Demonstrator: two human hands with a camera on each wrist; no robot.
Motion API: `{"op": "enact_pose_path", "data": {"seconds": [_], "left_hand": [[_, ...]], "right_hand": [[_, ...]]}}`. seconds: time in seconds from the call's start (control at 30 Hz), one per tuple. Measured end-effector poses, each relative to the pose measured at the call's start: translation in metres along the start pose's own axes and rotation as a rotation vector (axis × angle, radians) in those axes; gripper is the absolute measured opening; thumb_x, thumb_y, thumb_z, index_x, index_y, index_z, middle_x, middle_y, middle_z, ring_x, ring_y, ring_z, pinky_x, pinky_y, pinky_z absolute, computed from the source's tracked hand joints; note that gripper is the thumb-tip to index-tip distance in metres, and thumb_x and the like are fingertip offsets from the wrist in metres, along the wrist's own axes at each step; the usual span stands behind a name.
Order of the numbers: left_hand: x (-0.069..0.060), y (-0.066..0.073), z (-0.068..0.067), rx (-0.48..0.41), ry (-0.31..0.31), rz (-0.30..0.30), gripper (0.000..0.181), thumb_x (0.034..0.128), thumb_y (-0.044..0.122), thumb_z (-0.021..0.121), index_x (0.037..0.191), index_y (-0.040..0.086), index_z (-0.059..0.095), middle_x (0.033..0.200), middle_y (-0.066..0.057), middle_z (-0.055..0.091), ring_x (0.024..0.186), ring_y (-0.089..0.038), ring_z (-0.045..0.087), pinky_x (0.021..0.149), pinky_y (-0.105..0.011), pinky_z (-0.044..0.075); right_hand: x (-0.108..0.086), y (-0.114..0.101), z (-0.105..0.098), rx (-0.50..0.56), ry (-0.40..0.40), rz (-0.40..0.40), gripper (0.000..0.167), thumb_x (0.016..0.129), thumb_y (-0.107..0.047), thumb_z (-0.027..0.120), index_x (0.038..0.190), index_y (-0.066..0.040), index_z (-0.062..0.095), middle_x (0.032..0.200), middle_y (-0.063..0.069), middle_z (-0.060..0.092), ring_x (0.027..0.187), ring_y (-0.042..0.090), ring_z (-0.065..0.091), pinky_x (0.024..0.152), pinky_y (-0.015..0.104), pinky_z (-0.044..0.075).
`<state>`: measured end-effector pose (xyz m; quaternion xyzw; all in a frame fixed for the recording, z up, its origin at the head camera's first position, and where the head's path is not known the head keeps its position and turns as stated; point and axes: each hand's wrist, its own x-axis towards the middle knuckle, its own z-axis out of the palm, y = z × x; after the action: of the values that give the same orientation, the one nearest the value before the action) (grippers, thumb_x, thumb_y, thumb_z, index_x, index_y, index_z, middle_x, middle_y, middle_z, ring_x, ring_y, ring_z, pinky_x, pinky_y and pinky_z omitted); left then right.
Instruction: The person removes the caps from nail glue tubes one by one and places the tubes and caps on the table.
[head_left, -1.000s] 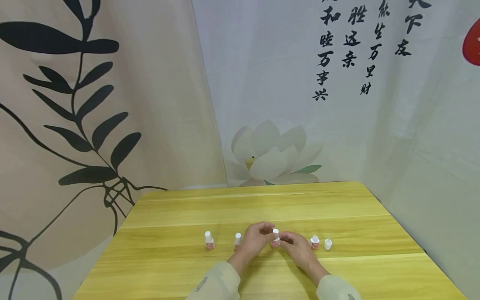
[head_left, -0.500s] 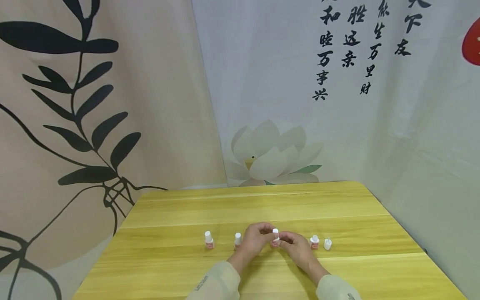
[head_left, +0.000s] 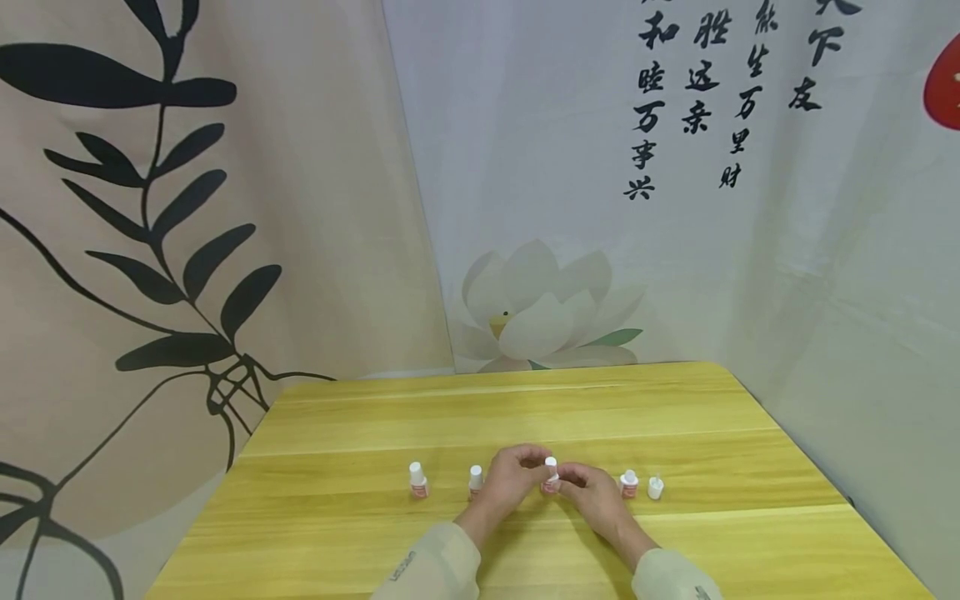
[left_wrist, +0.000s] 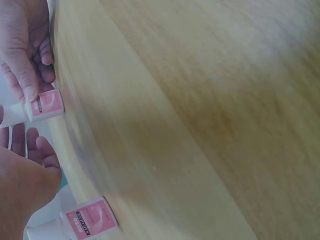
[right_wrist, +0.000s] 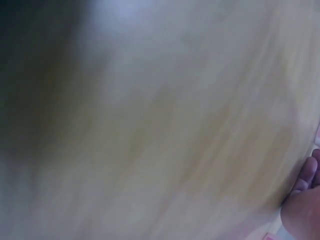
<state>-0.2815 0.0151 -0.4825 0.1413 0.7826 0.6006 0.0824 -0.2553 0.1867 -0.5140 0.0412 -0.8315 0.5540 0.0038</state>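
Note:
A small white nail glue bottle (head_left: 551, 477) with a pink label stands upright on the table between both hands. My left hand (head_left: 512, 479) pinches its white cap (left_wrist: 13, 114) from the left. From the other side my right hand (head_left: 597, 497) grips the labelled body, its thumb lying on the label in the left wrist view. Just left of my left hand stands a second capped bottle (head_left: 476, 481), partly hidden by it. To the right of my right hand is a bottle (head_left: 629, 485) with its tall cap off, and a loose white cap (head_left: 656, 488) beside it.
Another capped bottle (head_left: 418, 481) stands farther left in the same row. The wooden table (head_left: 495, 408) reaches back to a printed cloth (head_left: 540, 167) hanging behind it. Mostly blurred wood grain fills the right wrist view.

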Motion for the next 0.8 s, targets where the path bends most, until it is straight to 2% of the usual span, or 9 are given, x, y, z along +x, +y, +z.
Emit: {"op": "enact_pose_path", "data": {"seconds": [0.63, 0.8], "left_hand": [[0.0027, -0.0025, -0.0009, -0.009, -0.005, -0.025, 0.012, 0.0904, 0.019, 0.074, 0.101, 0.014, 0.073, 0.097, 0.006, 0.068, 0.095, -0.014, 0.061, 0.086, -0.036, 0.051], [0.0019, -0.0019, -0.0001, -0.009, 0.01, -0.023, 0.017, 0.0888, 0.02, 0.076, 0.104, 0.012, 0.072, 0.098, 0.004, 0.068, 0.095, -0.014, 0.061, 0.084, -0.035, 0.052]], "right_hand": [[-0.0001, -0.0007, 0.0003, 0.011, 0.008, 0.003, 0.02, 0.094, -0.025, 0.069, 0.109, -0.013, 0.073, 0.105, -0.001, 0.072, 0.105, 0.021, 0.063, 0.093, 0.045, 0.05], [0.0002, -0.001, -0.0001, 0.005, 0.006, 0.001, 0.018, 0.094, -0.024, 0.069, 0.108, -0.014, 0.073, 0.103, -0.002, 0.072, 0.103, 0.019, 0.063, 0.091, 0.042, 0.05]]}}
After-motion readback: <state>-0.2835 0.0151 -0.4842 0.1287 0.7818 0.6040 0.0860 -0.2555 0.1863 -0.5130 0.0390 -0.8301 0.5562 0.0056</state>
